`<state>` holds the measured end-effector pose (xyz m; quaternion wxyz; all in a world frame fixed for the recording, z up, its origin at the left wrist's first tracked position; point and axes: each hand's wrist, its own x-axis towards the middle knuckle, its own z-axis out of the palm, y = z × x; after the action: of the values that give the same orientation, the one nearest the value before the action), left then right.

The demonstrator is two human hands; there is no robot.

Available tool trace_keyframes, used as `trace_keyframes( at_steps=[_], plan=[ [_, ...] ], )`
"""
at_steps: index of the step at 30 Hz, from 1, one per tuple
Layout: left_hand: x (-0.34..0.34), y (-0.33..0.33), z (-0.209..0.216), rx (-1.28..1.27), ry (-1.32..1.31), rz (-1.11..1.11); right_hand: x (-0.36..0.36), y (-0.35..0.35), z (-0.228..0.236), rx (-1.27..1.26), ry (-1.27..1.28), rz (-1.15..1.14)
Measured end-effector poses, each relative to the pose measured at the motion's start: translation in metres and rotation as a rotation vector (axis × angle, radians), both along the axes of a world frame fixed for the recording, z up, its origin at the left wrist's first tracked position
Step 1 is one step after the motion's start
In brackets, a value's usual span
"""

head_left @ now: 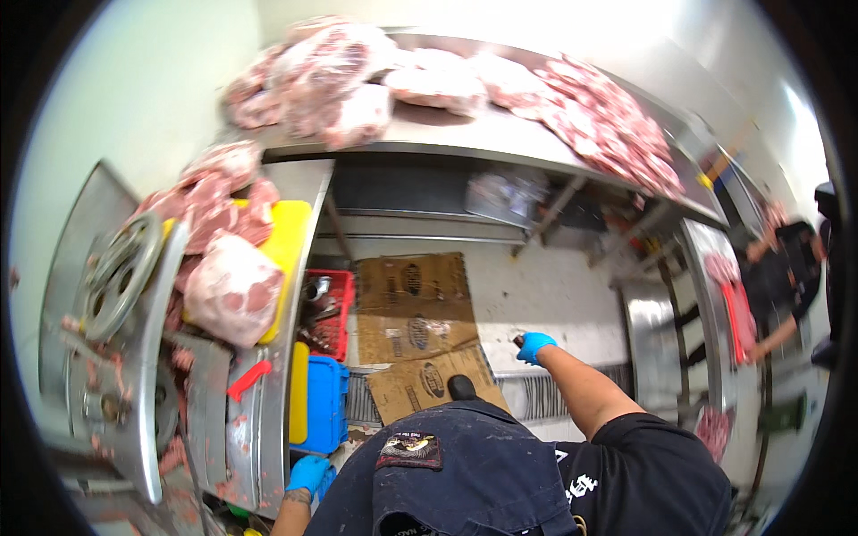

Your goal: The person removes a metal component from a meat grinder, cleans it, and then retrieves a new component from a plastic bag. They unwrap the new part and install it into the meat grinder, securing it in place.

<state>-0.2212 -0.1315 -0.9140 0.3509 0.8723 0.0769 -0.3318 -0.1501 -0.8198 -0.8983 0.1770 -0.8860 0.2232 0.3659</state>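
Note:
My right hand [538,347], in a blue glove, reaches out over the floor to the right of my body. Its fingers are closed, and a small dark end [518,340] shows at them; I cannot make out its kind. Low on the left, my left hand [308,473], also blue-gloved, is beside the front edge of the meat saw's metal table [239,447]; its fingers do not show clearly. Just beyond it are a blue crate [327,406] and a yellow board [298,393]. A red-handled tool [249,381] lies on the saw table.
Large meat cuts [234,290] rest on a yellow cutting board [290,228] at left. More meat [438,85] covers the steel bench [420,134] ahead. Flattened cardboard [416,304] lies on the floor by a red crate [335,313]. A co-worker [778,277] stands at right.

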Motion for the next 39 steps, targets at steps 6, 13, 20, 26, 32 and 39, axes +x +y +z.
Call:
trace_keyframes(
  at_steps=[6,13,20,26,32,39],
  plan=[
    [0.109,-0.089,0.059,0.079,0.052,-0.305,-0.178,0.004,0.011,-0.146,0.143,-0.136],
    [0.127,-0.116,0.035,0.352,-0.090,-0.754,-0.379,-0.059,-0.016,-0.120,0.369,-0.698],
    [0.121,-0.134,-0.028,0.697,-0.022,-1.016,-0.458,-0.078,-0.026,0.024,0.205,-0.751],
    [0.096,-0.279,0.012,0.653,-0.074,-1.016,-0.547,-0.109,-0.045,0.043,0.197,-0.603],
    [0.048,-0.391,0.066,0.335,-0.333,-0.994,-0.650,-0.166,-0.071,0.063,0.391,-1.166],
    [0.049,-0.334,0.054,0.429,-0.181,-0.941,-0.610,-0.196,-0.075,0.146,0.134,-1.203]
  ],
)
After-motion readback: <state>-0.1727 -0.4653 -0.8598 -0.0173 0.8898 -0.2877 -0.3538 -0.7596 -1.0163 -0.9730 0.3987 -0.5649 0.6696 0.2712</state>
